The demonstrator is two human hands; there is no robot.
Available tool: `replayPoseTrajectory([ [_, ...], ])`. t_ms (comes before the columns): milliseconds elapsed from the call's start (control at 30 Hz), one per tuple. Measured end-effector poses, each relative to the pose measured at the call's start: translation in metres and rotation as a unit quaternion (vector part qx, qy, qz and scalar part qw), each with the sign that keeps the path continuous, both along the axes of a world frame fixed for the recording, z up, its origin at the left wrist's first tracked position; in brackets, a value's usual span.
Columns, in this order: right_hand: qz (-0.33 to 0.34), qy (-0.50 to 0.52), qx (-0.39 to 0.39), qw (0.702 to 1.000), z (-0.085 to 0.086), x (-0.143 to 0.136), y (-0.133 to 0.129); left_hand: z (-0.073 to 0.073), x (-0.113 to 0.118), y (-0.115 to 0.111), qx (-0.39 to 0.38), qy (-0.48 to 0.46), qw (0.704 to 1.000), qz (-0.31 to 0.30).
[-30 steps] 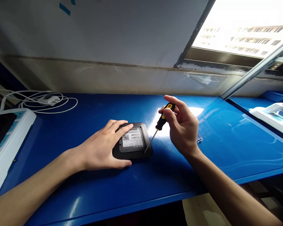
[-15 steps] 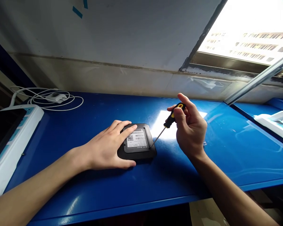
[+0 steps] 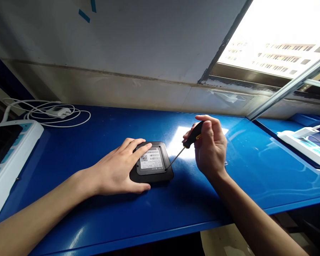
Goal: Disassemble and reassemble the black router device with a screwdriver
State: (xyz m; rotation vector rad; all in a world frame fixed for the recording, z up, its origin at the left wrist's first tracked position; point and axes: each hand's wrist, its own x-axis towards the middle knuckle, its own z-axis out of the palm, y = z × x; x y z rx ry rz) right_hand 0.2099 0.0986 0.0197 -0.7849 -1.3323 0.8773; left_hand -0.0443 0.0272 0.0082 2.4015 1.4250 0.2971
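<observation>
A flat black electronic device [image 3: 151,177] with rounded corners lies on the blue table; its upward face bears a white printed label with a QR code. My left hand [image 3: 118,165] grips it from the left, thumb along the near edge and fingers over the far edge and top. In my right hand [image 3: 212,151] is a screwdriver [image 3: 193,135] with a black and yellow handle, held at a slant. Its thin metal shaft points down-left, and the tip meets the near right corner of the device's recessed panel. Whether the tip sits in a screw is too small to tell.
A white power strip [image 3: 29,133] stands at the left, with a coiled white cable and plug [image 3: 60,112] behind it. Another power strip [image 3: 306,145] is at the right, past a metal-framed clear partition [image 3: 277,96]. The table's front edge [image 3: 149,234] runs below my hands.
The screwdriver's handle has turned in my right fingers, showing less yellow, and my raised index finger has bent down. The tip stays at the same corner. The view has shifted slightly.
</observation>
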Motion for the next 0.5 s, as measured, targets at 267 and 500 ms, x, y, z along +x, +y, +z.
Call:
replayPoseTrajectory([
  [267,-0.025,-0.028,0.004,0.999,0.0027,0.0009,-0.0039,0.005,0.0016,0.0004,-0.011,0.0,1.0,-0.004],
  [500,-0.005,-0.02,-0.003,1.0,0.003,-0.0002,-0.0038,0.0055,0.0025,-0.0003,-0.014,-0.005,1.0,-0.002],
])
